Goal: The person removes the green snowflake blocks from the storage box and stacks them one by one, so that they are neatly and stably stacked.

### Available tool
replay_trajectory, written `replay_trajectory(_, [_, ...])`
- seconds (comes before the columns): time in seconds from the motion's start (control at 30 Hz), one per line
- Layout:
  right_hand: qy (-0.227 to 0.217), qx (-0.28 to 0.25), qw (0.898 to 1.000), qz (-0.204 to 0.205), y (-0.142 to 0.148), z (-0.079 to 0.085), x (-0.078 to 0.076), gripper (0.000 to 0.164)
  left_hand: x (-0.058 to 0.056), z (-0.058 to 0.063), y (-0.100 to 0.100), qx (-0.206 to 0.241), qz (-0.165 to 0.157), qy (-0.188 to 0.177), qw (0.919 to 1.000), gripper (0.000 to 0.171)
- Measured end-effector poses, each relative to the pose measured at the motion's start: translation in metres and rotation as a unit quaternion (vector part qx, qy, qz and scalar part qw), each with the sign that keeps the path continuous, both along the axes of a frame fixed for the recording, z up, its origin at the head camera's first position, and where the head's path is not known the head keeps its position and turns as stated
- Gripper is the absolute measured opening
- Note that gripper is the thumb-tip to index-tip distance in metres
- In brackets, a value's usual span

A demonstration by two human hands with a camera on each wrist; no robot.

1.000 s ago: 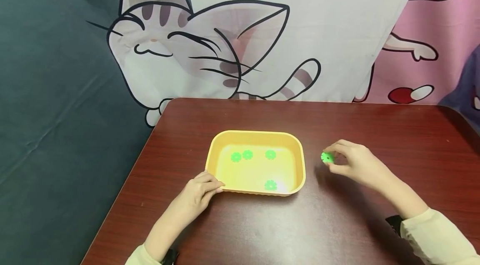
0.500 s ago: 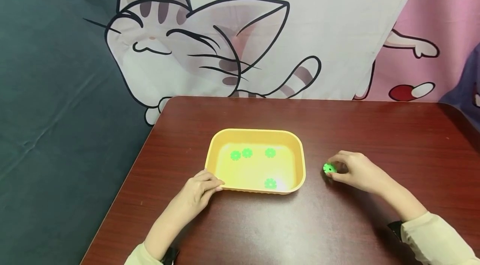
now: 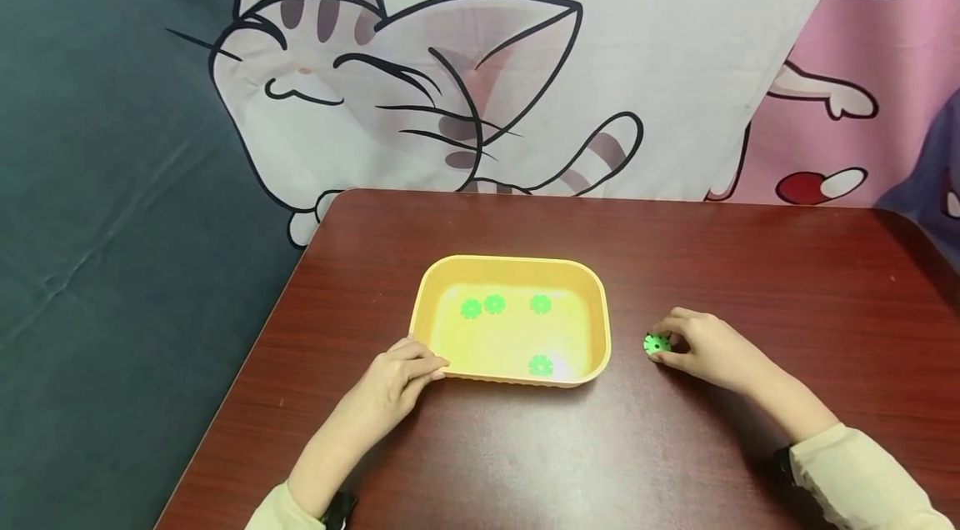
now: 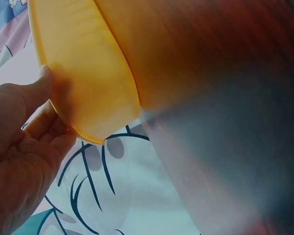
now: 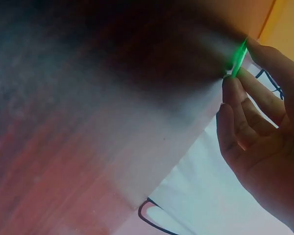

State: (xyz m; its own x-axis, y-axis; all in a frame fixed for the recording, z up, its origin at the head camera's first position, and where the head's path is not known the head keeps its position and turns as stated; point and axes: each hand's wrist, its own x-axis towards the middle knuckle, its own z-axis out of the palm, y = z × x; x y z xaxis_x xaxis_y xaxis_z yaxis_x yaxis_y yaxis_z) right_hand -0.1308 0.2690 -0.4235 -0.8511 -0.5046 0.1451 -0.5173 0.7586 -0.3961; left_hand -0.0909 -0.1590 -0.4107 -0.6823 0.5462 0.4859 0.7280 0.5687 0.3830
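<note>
Head view: my right hand (image 3: pixel 701 349) pinches a green disc (image 3: pixel 656 344) by its edge between thumb and fingers, right of the yellow tray (image 3: pixel 487 342) and apart from it. Disc is tipped up, notched rim and dark centre hole showing; can't tell if it touches the tabletop (image 3: pixel 712 255). My left hand (image 3: pixel 393 372) grips the tray's near-left corner. Tray holds four more discs (image 3: pixel 541 365): two just beside each other toward the far left, one far right, one near right, all apparently flat on the base.

Left wrist view: thumb and fingers pinch the tray's rim. Wall looks thin, probably light, fairly stiff plastic; the rim seems the right place to steady it, likely sliding easily if nudged.

Right wrist view: disc seen almost edge-on, thin, between thumb and fingertips. Likely light, stiff plastic, a bit slick, not very fragile. Best hold is across the notched edge, as now; a flat one would probably need a fingernail under it. Dark blur hides much of the tabletop.
</note>
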Motion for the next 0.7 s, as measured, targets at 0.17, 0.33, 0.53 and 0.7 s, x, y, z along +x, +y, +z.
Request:
replay_trajectory(0.17, [0.026,-0.010,1.000,0.002,0.000,-0.006,0.002,0.022,0.000,0.000,0.000,-0.006,0.001,-0.002,1.0000,0.014])
replay_trajectory(0.33, [0.072,-0.011,0.997,0.004,0.000,-0.013,0.006,0.026,0.000,0.001,0.001,-0.009,0.003,-0.005,0.9999,0.015])
replay_trajectory(0.53, [0.074,-0.006,0.997,0.005,0.000,-0.013,0.007,0.027,0.000,0.001,0.000,-0.007,0.004,-0.001,1.0000,0.015])
replay_trajectory(0.7, [0.049,0.015,0.999,0.006,-0.001,-0.006,0.006,0.024,0.000,0.001,0.001,-0.003,0.001,-0.001,1.0000,0.014])
